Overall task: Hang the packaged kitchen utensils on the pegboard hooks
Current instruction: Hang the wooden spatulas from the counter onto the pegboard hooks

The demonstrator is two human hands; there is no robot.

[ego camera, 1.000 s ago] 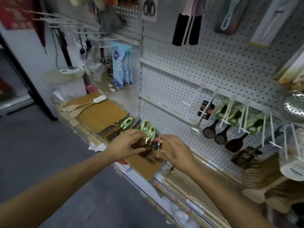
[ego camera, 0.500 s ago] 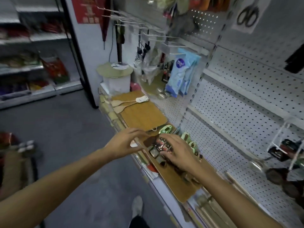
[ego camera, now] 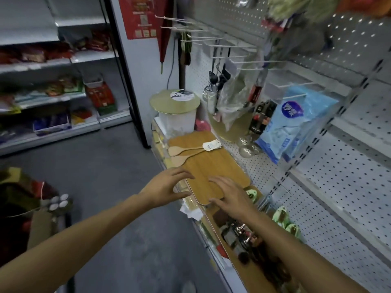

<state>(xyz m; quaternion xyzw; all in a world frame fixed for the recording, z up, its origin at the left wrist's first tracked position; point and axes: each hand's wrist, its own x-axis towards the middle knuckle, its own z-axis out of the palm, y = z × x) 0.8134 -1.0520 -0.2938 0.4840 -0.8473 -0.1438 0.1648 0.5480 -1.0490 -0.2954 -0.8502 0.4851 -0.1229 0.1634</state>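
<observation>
Between picks: left hand [ego camera: 167, 188] and right hand [ego camera: 229, 195] spread, empty, over tan wooden cutting board [ego camera: 213, 170]. Next: grab pale wooden spatulas [ego camera: 182, 154], thread card onto white pegboard hook [ego camera: 249, 62].

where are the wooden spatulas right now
In the head view, the wooden spatulas lie on the far left part of the wooden cutting board on the shelf, beyond both hands and in front of the white bucket.

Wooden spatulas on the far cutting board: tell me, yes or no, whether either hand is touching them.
No. The wooden spatulas lie apart from both the left hand and right hand, which hover at the cutting board's near end.
</observation>
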